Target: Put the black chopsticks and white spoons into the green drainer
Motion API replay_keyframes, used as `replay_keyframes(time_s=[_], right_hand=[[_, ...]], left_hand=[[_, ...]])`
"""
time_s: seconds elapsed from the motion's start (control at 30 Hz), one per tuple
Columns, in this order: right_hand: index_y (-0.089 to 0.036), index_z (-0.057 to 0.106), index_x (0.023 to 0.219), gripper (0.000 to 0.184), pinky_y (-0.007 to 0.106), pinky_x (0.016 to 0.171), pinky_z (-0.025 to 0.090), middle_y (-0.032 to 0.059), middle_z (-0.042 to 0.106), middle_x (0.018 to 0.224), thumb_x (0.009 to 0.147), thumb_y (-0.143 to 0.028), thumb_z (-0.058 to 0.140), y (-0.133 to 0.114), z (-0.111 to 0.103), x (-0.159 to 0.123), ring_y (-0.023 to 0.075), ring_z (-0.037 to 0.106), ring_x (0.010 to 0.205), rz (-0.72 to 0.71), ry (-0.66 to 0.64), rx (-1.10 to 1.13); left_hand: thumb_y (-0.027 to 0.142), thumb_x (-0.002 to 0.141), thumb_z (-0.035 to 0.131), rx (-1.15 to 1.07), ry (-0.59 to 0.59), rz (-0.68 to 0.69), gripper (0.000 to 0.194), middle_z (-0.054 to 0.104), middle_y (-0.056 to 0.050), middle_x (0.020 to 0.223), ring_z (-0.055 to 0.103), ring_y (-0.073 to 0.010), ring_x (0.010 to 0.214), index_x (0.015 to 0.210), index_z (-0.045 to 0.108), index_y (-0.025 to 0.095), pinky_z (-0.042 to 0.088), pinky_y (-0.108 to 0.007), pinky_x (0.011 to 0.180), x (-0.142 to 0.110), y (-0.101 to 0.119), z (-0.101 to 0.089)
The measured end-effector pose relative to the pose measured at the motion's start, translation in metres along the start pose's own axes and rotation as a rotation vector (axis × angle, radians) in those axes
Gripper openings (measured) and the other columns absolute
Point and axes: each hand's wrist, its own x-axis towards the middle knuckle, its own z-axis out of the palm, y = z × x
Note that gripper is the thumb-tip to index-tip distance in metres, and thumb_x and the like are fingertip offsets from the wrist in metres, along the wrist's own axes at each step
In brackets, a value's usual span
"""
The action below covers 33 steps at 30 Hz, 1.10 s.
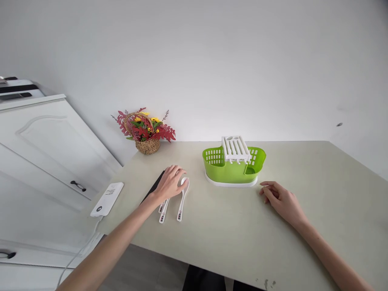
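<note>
Left hand (171,180) open over white long-handled spoons (183,199), eleven o'clock; seemingly reaching, pinch needed; right hand (281,201) half-open, one o'clock.

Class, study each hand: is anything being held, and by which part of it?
The right hand holds nothing visible. The left hand is over the white spoons, thumb by one's bowl; whether it grips any cannot be told.

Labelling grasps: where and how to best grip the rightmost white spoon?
Likely the rightmost white spoon by mid-handle, pinched across its narrow width, from above and the right: the handle points toward the camera, while the left hand crowds the bowl end.
</note>
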Motion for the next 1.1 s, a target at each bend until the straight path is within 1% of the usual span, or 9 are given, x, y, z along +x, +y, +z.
replay_keyframes(time_s=[0.07, 0.17, 0.3, 0.47, 0.63, 0.77, 0.83, 0.93, 1.1], right_hand=[[-0.028, 0.063, 0.113, 0.031, 0.034, 0.078, 0.051, -0.0005, 0.076, 0.092, 0.093, -0.048, 0.048, 0.000, 0.000, 0.000, 0.0176, 0.068, 0.070, 0.002, 0.001, -0.002], [-0.028, 0.062, 0.113, 0.031, 0.033, 0.077, 0.051, -0.0011, 0.076, 0.092, 0.093, -0.047, 0.048, 0.000, 0.000, 0.000, 0.0170, 0.068, 0.070, 0.002, -0.003, -0.005], [-0.028, 0.063, 0.113, 0.032, 0.033, 0.078, 0.051, -0.0010, 0.076, 0.093, 0.093, -0.048, 0.048, 0.002, 0.000, 0.000, 0.0170, 0.068, 0.071, 0.003, -0.003, -0.004], [-0.028, 0.063, 0.114, 0.033, 0.034, 0.080, 0.050, -0.0001, 0.076, 0.093, 0.092, -0.048, 0.049, 0.004, 0.000, 0.001, 0.0181, 0.069, 0.071, 0.001, -0.009, -0.008], [-0.028, 0.062, 0.113, 0.033, 0.034, 0.079, 0.051, -0.0002, 0.076, 0.093, 0.092, -0.049, 0.048, 0.004, 0.000, 0.001, 0.0181, 0.069, 0.071, -0.003, -0.010, 0.003], [-0.027, 0.063, 0.113, 0.033, 0.034, 0.078, 0.051, -0.0003, 0.076, 0.092, 0.091, -0.048, 0.049, 0.004, 0.000, 0.001, 0.0180, 0.069, 0.070, -0.012, -0.004, -0.010], [-0.027, 0.063, 0.113, 0.033, 0.033, 0.077, 0.051, -0.0003, 0.076, 0.092, 0.091, -0.048, 0.049, 0.004, 0.000, 0.000, 0.0179, 0.069, 0.070, -0.018, -0.004, -0.013], [-0.028, 0.063, 0.113, 0.034, 0.033, 0.077, 0.051, -0.0005, 0.076, 0.092, 0.091, -0.049, 0.049, 0.004, 0.001, 0.000, 0.0178, 0.069, 0.070, -0.013, -0.006, -0.013], [-0.029, 0.062, 0.113, 0.033, 0.033, 0.079, 0.050, -0.0018, 0.076, 0.092, 0.092, -0.050, 0.048, 0.004, 0.002, 0.000, 0.0170, 0.068, 0.071, 0.002, -0.007, -0.005]], left_hand=[[0.033, 0.099, 0.057, -0.038, 0.014, -0.019, 0.024, 0.067, -0.012, 0.122, 0.058, -0.0295, 0.120, 0.120, 0.064, 0.023, 0.044, -0.044, 0.104, -0.007, 0.014, -0.003], [0.031, 0.103, 0.053, -0.065, -0.023, -0.014, 0.028, 0.064, -0.012, 0.136, 0.049, -0.0308, 0.137, 0.128, 0.062, 0.023, 0.041, -0.047, 0.111, -0.021, 0.035, 0.000], [0.024, 0.107, 0.043, -0.050, -0.107, 0.027, 0.032, 0.061, -0.012, 0.144, 0.044, -0.0319, 0.145, 0.133, 0.060, 0.022, 0.042, -0.052, 0.112, -0.034, 0.048, 0.005], [0.022, 0.106, 0.042, -0.050, -0.186, 0.073, 0.033, 0.059, -0.013, 0.144, 0.047, -0.0310, 0.143, 0.133, 0.060, 0.021, 0.043, -0.053, 0.114, -0.041, 0.037, -0.002], [0.022, 0.104, 0.048, -0.077, -0.193, 0.097, 0.034, 0.061, -0.012, 0.143, 0.050, -0.0306, 0.140, 0.136, 0.060, 0.024, 0.042, -0.055, 0.117, -0.045, 0.021, -0.013], [0.026, 0.100, 0.057, -0.139, -0.203, 0.096, 0.042, 0.055, -0.014, 0.149, 0.046, -0.0304, 0.145, 0.142, 0.054, 0.024, 0.040, -0.052, 0.120, -0.038, 0.021, -0.027], [0.028, 0.099, 0.059, -0.169, -0.149, 0.073, 0.047, 0.051, -0.015, 0.153, 0.043, -0.0301, 0.147, 0.145, 0.050, 0.024, 0.038, -0.051, 0.121, -0.028, 0.028, -0.033], [0.031, 0.102, 0.057, -0.210, 0.014, 0.034, 0.047, 0.047, -0.015, 0.157, 0.041, -0.0294, 0.149, 0.147, 0.046, 0.024, 0.037, -0.051, 0.122, -0.003, 0.050, -0.038], [0.035, 0.105, 0.052, -0.272, 0.350, 0.050, 0.047, 0.045, -0.016, 0.159, 0.035, -0.0293, 0.154, 0.149, 0.042, 0.023, 0.033, -0.053, 0.125, 0.059, 0.114, -0.042]])
